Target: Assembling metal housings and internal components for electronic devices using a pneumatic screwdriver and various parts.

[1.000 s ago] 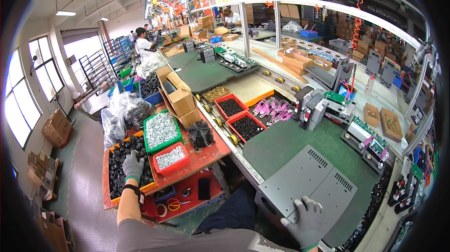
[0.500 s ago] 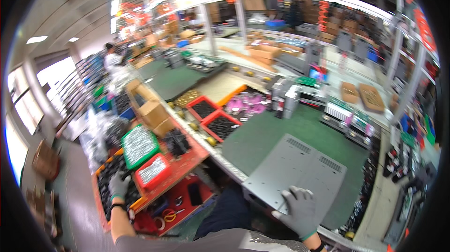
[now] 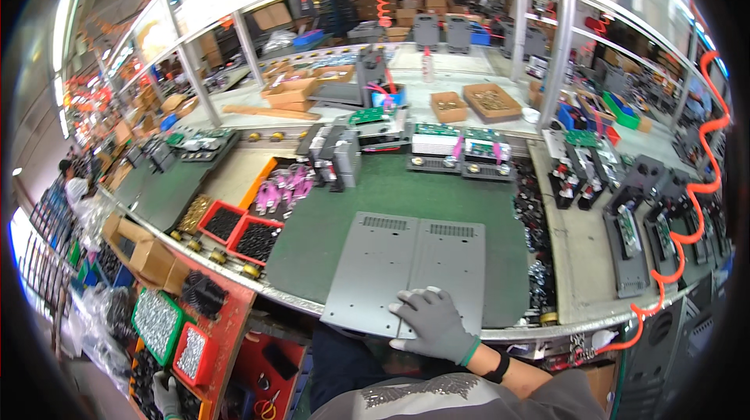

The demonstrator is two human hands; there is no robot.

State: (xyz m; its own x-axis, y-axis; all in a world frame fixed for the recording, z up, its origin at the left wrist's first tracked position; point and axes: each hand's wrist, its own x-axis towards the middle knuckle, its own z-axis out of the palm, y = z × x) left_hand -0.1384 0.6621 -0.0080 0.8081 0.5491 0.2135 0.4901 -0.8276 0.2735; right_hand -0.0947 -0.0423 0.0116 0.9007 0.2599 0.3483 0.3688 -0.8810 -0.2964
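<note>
On the green mat [image 3: 328, 225], grey metal panel [image 3: 410, 268] — long axis left-right, right hand [image 3: 433, 325] flat on its near edge.

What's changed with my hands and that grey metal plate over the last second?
The view swung right, so the grey metal plate now sits centred on the green mat. The right hand slid inward along the plate's near edge and lies flat on it. The left hand stayed low at the bins of small parts. Nothing was picked up or released.

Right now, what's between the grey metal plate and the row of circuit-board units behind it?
In the head view, only bare green mat lies between the grey perforated metal plate and the row of circuit-board units; the right hand rests on the plate's near edge.
</note>
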